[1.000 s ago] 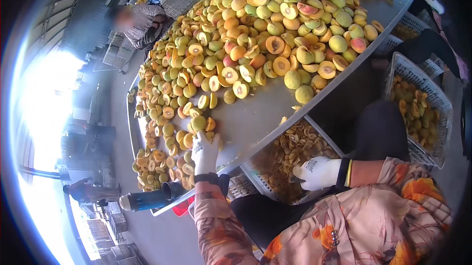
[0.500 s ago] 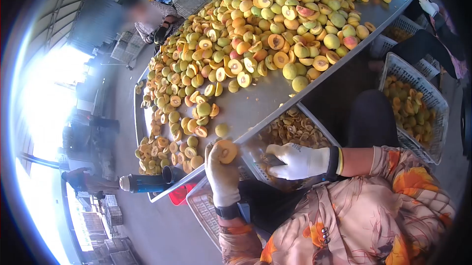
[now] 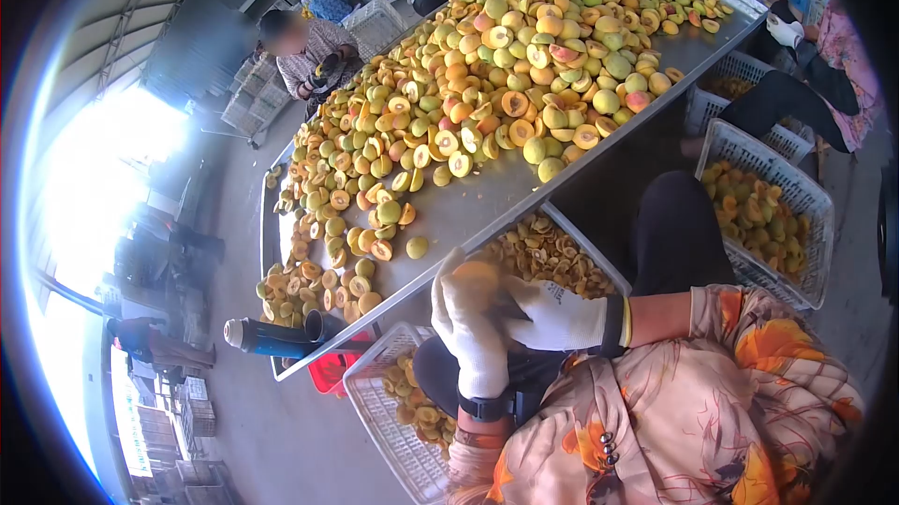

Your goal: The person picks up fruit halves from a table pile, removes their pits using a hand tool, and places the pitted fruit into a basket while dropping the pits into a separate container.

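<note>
My left hand (image 3: pixel 468 322), in a white glove, is closed around a peach half (image 3: pixel 476 278) with its orange cut face blurred by motion. Pressed up to it is my gloved right hand (image 3: pixel 560 314), its fingers curled and meeting the fruit. Whatever sits in those right fingers is too smeared and hidden to make out. Both hands are just off the near edge of a metal table (image 3: pixel 459 215) heaped with peaches (image 3: pixel 552 65), many cut in halves. Below the hands stands a crate of brownish peach pieces (image 3: pixel 552 257).
White crates of peach halves stand at my right (image 3: pixel 824 224) and lower left (image 3: pixel 375 383). A blue flask (image 3: pixel 272 336) and a red container (image 3: pixel 328 374) are by the table's corner. Across the table is a seated person (image 3: pixel 309 60); other people sit around it.
My left hand has moved right with the peach half and now meets my right hand; before, they were apart. The view has shifted slightly, showing more of the people across the table.
</note>
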Tool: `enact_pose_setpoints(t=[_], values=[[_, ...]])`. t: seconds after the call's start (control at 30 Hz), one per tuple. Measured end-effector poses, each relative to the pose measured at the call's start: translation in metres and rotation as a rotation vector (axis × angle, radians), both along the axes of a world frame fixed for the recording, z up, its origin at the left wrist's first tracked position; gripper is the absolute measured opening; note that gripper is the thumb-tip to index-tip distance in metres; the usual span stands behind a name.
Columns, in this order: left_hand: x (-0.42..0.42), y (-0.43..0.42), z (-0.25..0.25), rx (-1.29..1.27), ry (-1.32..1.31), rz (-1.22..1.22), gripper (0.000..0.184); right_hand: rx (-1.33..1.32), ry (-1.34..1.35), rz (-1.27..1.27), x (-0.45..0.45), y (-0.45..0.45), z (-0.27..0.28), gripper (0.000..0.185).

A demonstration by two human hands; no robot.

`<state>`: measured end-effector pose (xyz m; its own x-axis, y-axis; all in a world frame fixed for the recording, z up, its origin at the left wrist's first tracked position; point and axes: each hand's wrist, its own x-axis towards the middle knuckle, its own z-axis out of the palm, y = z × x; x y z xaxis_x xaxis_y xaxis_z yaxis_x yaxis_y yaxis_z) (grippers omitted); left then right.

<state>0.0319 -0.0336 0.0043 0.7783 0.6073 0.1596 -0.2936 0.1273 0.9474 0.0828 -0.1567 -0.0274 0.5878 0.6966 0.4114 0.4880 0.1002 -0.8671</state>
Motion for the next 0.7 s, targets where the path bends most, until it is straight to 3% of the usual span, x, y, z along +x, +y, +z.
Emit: enact_pose_setpoints(t=[0.17, 0.47, 0.63, 0.7], values=[[-0.008, -0.013, 0.001, 0.058, -0.053, 0.067, 0.05, -0.041, 0.034, 0.004, -0.006, -0.003, 0.011, 0.027], [0.0, 0.002, -0.011, 0.218, -0.029, 0.167, 0.047, -0.037, -0.026, 0.125, 0.003, 0.014, -0.026, 0.028], [0.012, 0.005, -0.015, 0.201, -0.017, 0.088, 0.047, 0.2, -0.079, 0.203, 0.017, 0.026, -0.038, 0.034], [0.014, 0.015, -0.017, 0.182, 0.0, -0.003, 0.047, 0.117, 0.1, 0.316, 0.026, 0.019, -0.03, 0.039]])
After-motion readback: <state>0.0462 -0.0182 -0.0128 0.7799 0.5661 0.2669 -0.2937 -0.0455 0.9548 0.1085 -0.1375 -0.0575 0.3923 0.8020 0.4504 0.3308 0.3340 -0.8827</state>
